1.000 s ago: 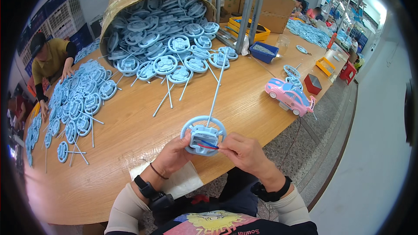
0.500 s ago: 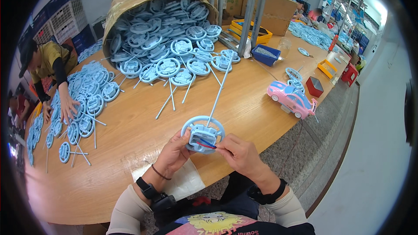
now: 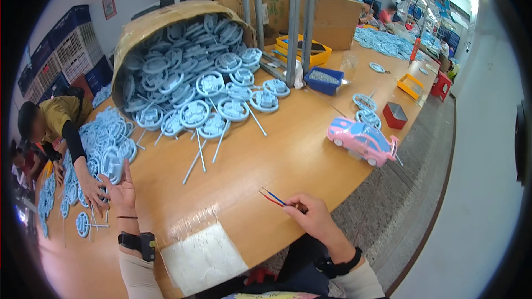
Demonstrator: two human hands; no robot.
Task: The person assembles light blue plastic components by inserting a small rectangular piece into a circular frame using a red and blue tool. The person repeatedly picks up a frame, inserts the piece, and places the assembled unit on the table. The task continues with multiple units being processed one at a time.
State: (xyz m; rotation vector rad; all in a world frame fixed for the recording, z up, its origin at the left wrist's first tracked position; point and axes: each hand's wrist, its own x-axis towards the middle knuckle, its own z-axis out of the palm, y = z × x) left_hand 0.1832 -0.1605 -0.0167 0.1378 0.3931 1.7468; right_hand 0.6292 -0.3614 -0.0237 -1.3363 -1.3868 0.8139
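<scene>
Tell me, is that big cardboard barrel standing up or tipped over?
Tipped over. The barrel lies on its side on the table, its mouth facing the person, and blue wheels spill out of it.

blue wheel part gone from hands (image 3: pixel 221 205)

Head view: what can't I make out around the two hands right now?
- Left hand: whether it touches the pale blue ring-shaped plastic parts; a co-worker's hand overlaps there.
- Right hand: the red and blue wires vanish into its fingers.
- Tipped brown cardboard drum: its depth is hidden by parts.
</scene>
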